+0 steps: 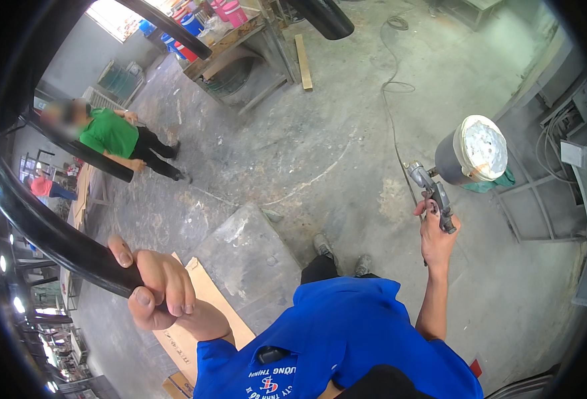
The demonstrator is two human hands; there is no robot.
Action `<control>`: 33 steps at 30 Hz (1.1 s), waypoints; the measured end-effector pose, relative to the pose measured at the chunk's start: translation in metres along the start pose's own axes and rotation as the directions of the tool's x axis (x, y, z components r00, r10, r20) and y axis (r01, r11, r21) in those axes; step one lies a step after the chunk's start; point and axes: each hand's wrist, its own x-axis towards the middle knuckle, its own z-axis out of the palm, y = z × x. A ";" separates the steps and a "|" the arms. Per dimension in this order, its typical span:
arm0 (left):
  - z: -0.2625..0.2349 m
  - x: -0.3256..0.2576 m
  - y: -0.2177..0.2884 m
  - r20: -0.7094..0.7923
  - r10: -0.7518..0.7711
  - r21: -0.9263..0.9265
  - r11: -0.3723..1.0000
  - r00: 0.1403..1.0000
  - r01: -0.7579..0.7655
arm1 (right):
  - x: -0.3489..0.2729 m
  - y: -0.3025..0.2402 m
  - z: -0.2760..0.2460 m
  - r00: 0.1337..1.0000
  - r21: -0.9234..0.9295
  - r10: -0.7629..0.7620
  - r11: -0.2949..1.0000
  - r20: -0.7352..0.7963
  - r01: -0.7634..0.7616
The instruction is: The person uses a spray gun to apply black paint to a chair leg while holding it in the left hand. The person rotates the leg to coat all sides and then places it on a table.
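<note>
Holding a black pipe and a spray gun

The left hand [157, 289] is closed tight around the black pipe [60, 236], which runs long toward 10 o'clock. The right hand [436, 236] is closed on the spray gun [440, 193], off at 3 o'clock, well apart.

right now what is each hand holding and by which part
The left hand grips a glossy black curved tube at its lower end, fingers wrapped around it. The right hand holds a spray gun by its handle, paint cup uppermost.
</note>
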 end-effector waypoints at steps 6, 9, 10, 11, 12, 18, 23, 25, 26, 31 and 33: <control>0.012 -0.004 -0.010 0.017 -0.046 -0.027 0.999 0.999 0.046 | 0.001 -0.002 -0.004 0.999 -0.007 -0.037 0.999 0.023 0.037; 0.014 -0.006 -0.013 0.028 -0.039 -0.007 0.999 0.999 0.039 | -0.002 -0.006 -0.001 0.998 0.032 -0.065 0.997 0.011 0.065; 0.012 -0.006 -0.016 0.027 -0.038 -0.033 0.999 0.999 0.039 | -0.001 -0.008 0.000 0.998 0.049 -0.063 0.997 0.005 0.062; 0.010 -0.007 -0.022 0.036 -0.045 -0.021 0.999 0.998 0.046 | -0.001 -0.009 0.002 0.997 0.101 -0.073 0.992 0.010 0.071; 0.008 -0.007 -0.027 0.018 -0.034 0.004 0.999 0.999 0.034 | -0.002 -0.013 0.002 0.997 0.143 -0.071 0.987 0.016 0.068; -0.005 0.002 -0.057 0.041 -0.007 0.050 0.999 0.999 0.005 | 0.004 -0.054 0.004 0.966 0.201 -0.250 0.951 0.063 0.233; 0.009 0.012 -0.055 -0.067 0.021 0.179 0.984 0.998 -0.008 | 0.007 -0.093 0.013 0.920 0.163 -0.371 0.922 0.126 0.350; 0.007 0.016 -0.061 -0.149 0.018 0.240 0.971 0.989 0.018 | 0.012 -0.093 0.024 0.898 0.159 -0.410 0.909 0.162 0.386; 0.003 0.018 -0.067 -0.157 0.034 0.236 0.972 0.987 0.004 | 0.014 -0.090 0.031 0.885 0.157 -0.430 0.901 0.181 0.406; -0.018 0.020 -0.076 -0.243 0.039 0.251 0.968 0.969 0.024 | 0.020 -0.087 0.051 0.851 0.114 -0.470 0.883 0.233 0.456; -0.026 0.020 -0.077 -0.260 0.030 0.242 0.970 0.965 0.035 | 0.020 -0.089 0.061 0.847 0.110 -0.471 0.882 0.247 0.458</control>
